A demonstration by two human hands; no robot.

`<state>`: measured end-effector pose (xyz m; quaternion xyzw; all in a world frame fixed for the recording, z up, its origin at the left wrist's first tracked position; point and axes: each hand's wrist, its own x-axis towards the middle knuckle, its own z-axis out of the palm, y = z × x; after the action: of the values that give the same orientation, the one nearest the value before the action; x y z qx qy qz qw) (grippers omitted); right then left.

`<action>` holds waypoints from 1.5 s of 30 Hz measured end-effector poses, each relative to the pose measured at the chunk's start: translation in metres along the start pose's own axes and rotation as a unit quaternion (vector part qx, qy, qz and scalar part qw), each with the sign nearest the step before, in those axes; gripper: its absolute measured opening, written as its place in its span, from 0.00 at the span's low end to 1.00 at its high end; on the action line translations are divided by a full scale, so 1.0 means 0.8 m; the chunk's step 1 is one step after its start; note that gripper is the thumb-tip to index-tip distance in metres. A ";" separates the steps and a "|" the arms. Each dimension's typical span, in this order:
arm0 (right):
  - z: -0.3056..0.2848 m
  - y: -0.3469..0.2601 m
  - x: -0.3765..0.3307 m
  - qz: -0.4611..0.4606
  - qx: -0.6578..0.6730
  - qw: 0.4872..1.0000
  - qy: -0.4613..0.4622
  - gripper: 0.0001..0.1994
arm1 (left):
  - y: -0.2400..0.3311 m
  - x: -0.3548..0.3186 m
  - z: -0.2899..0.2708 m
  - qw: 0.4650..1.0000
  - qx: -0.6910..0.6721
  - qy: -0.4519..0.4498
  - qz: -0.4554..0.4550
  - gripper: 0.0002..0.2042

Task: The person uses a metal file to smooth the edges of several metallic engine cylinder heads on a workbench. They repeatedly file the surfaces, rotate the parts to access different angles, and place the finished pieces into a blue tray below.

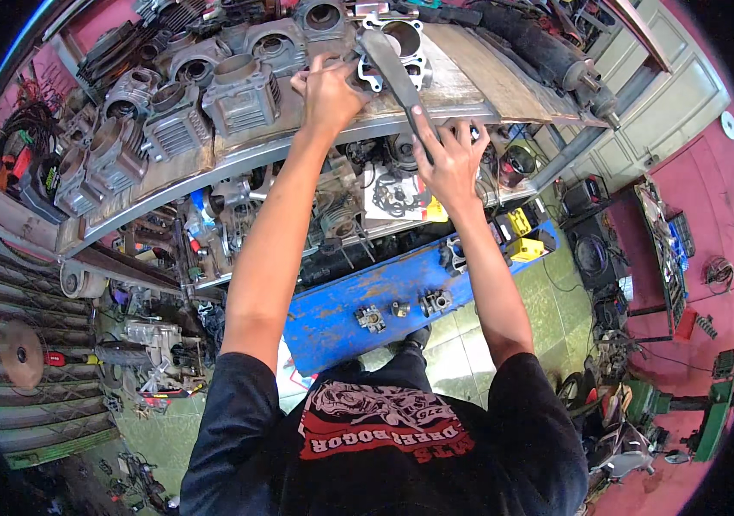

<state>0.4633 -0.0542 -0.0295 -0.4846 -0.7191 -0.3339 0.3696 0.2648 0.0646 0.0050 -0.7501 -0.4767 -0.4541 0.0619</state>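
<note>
A silver engine cylinder block point(407, 39) with a round bore sits at the far edge of the wooden bench. My left hand point(332, 96) is at its left side, fingers bent and thumb side against the block. In my right hand point(453, 163) is a long, flat, dark file point(391, 69), gripped at its narrow end with a finger along it. The file's broad end lies slantwise over the block's top face, covering part of it. My left fingertips are partly hidden.
Several used cylinder blocks point(242, 93) line the wooden bench point(298, 127) to the left. An exhaust muffler point(547, 52) lies at the right. Below are a parts-filled shelf and a blue bench point(324, 322) carrying carburetors point(370, 319) and yellow boxes point(525, 249). A pink wall point(685, 198) stands right.
</note>
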 end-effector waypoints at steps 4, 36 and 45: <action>-0.001 0.000 -0.024 -0.007 0.016 1.000 -0.015 0.31 | -0.003 0.000 -0.001 1.000 0.009 -0.009 0.000 0.27; -0.001 -0.015 0.010 0.017 0.014 1.000 -0.013 0.31 | 0.007 -0.015 0.037 0.993 -0.095 0.040 -0.065 0.33; -0.014 -0.017 -0.024 0.003 0.022 0.999 -0.042 0.32 | -0.002 -0.018 0.034 0.995 -0.063 0.033 -0.068 0.28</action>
<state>0.4578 -0.0762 -0.0423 -0.4920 -0.7395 -0.2968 0.3507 0.2785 0.0705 -0.0219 -0.7029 -0.4950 -0.5108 -0.0010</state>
